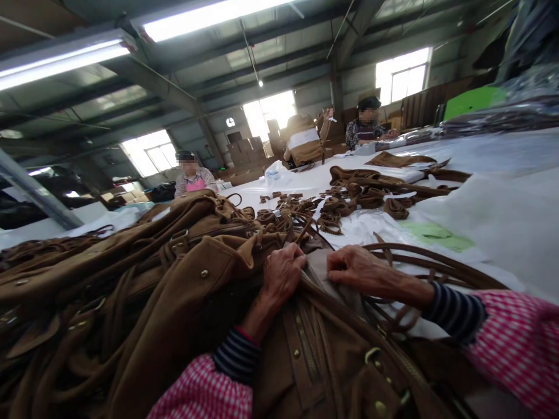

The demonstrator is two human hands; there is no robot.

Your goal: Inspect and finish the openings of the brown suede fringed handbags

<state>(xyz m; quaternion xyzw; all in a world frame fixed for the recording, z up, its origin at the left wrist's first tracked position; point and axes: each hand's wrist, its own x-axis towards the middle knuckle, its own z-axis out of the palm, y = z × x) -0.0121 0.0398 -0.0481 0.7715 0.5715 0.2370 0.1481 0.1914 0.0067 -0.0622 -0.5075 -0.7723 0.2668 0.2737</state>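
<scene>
A brown bag [279, 361] with brass fittings and a long zipper lies in front of me, its mouth unzipped. My left hand [283, 270] is closed on the zippered edge near the far end of the opening. To its right, my right hand [360, 269] has its fingers curled together at the grey lining [318, 265], apparently pinching it; the fingertips are partly hidden. The bag's rounded brown handles [419, 253] arch out beyond my right wrist. Left of my left hand, a brown flap [198, 276] with a metal snap rises from the neighbouring bags.
More brown bags [109, 244] are heaped on the left. Coiled brown straps [336, 212] lie scattered across the white table [244, 195]. Clear plastic [493, 203] covers the right side. People sit beyond the table: one at left [194, 177], another at right [367, 128].
</scene>
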